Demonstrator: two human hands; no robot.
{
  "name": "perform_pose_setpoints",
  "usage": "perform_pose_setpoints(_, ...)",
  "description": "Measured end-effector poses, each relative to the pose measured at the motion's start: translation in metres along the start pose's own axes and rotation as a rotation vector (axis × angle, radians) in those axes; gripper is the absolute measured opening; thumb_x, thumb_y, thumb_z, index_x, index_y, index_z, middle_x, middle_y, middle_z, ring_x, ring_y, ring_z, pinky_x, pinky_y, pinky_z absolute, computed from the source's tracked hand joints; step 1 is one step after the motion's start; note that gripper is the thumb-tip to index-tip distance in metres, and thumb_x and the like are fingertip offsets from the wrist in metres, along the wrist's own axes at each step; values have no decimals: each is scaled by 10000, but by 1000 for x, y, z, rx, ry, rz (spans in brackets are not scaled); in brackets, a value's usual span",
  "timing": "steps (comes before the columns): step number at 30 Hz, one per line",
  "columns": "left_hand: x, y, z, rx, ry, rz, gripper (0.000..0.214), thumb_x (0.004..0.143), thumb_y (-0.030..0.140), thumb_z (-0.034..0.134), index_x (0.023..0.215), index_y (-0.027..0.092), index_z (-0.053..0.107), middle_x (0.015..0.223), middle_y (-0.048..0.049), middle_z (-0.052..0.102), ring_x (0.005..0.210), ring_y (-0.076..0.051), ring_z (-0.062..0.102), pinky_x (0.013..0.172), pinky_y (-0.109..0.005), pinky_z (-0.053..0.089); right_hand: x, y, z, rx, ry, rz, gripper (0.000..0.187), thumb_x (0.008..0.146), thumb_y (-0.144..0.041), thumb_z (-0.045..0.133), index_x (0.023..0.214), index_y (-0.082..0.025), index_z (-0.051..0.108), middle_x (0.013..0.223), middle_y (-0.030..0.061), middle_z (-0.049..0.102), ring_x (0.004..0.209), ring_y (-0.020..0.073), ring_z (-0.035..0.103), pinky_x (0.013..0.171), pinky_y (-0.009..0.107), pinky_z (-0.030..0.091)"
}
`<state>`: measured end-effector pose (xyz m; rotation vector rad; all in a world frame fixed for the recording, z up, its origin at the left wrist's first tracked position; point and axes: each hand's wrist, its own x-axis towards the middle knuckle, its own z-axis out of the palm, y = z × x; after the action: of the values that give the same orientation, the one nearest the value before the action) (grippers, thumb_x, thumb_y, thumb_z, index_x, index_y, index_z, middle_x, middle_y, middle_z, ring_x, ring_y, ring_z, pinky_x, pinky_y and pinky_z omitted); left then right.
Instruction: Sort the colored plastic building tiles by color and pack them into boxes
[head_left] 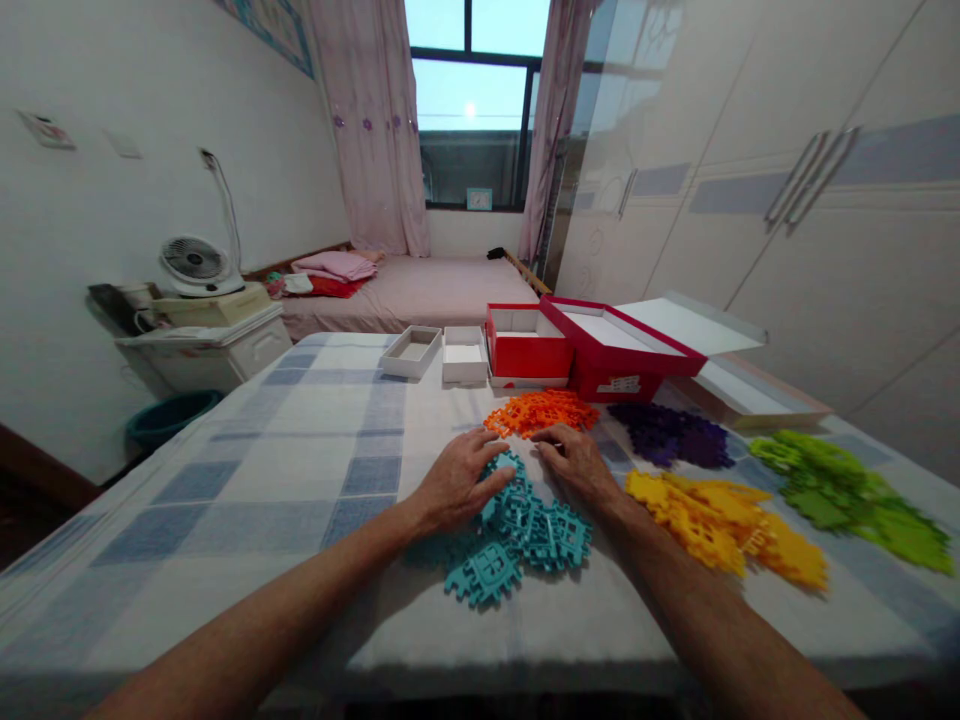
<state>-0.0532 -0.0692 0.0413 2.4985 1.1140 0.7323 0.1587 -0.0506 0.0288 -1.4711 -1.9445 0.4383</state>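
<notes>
A pile of teal interlocking plastic puzzle pieces (536, 525) lies on the checked tablecloth in front of me. Over the pile's upper left edge rests my left hand (461, 475), fingers apart, thumb across the teal pieces; nothing shows in its grasp. To the right of the pile's top is my right hand (577, 462), its fingers loosely bent and apart near the cloth, with no piece visible in them. Just beyond both hands sits a heap of orange pieces (541, 410). Yellow pieces (724, 525) lie beside my right forearm.
Purple pieces (671, 435) and green pieces (855, 495) lie to the right. Along the far side stand two small white boxes (465, 372), a red box (531, 355), a larger dark red box (619, 375) and a shallow box (757, 405). The tablecloth (300, 480) extends left.
</notes>
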Motion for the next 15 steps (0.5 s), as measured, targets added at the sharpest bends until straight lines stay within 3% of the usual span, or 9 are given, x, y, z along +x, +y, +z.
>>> perform_pose_setpoints(5, -16, 42, 5, 80, -145, 337, 531, 847, 538, 493, 1296, 254, 508, 1430, -110, 433, 1353, -309, 323, 1102, -532, 254, 1, 0, -1, 14, -6, 3, 266, 804, -204, 458, 934, -164, 687, 974, 72, 687, 902, 178, 615, 844, 310, 449)
perform_pose_setpoints(8, -17, 48, 8, 63, -185, 403, 495, 863, 508, 483, 1300, 277, 502, 1430, -92, 437, 1339, -286, 352, 1112, -516, 245, 1, 2, 0, 22, -13, 2, 267, 802, -201, 456, 933, -160, 686, 965, 72, 690, 899, 177, 618, 837, 305, 452)
perform_pose_setpoints(10, -11, 36, 6, 45, -118, 305, 445, 898, 451, 444, 1290, 255, 518, 1415, -92, 457, 1314, -262, 392, 1100, -473, 292, 1, 3, 0, 12, -17, -17, 264, 802, -198, 463, 937, -162, 687, 964, 69, 691, 905, 175, 616, 849, 304, 447)
perform_pose_setpoints(13, 5, 6, -2, 37, 27, 40, 405, 937, 388, 361, 1219, 204, 585, 1298, -103, 557, 1199, -218, 507, 1040, -387, 386, 2, 4, 1, -9, -30, -53, 255, 804, -189, 477, 944, -168, 689, 976, 70, 691, 923, 175, 608, 869, 307, 435)
perform_pose_setpoints(15, 19, -12, -8, 61, 37, -64, 385, 934, 361, 358, 1126, 187, 643, 1173, -94, 625, 1093, -201, 568, 995, -351, 419, 3, 4, 1, -11, -27, -57, 252, 807, -182, 480, 947, -164, 689, 986, 74, 688, 930, 175, 603, 877, 308, 429)
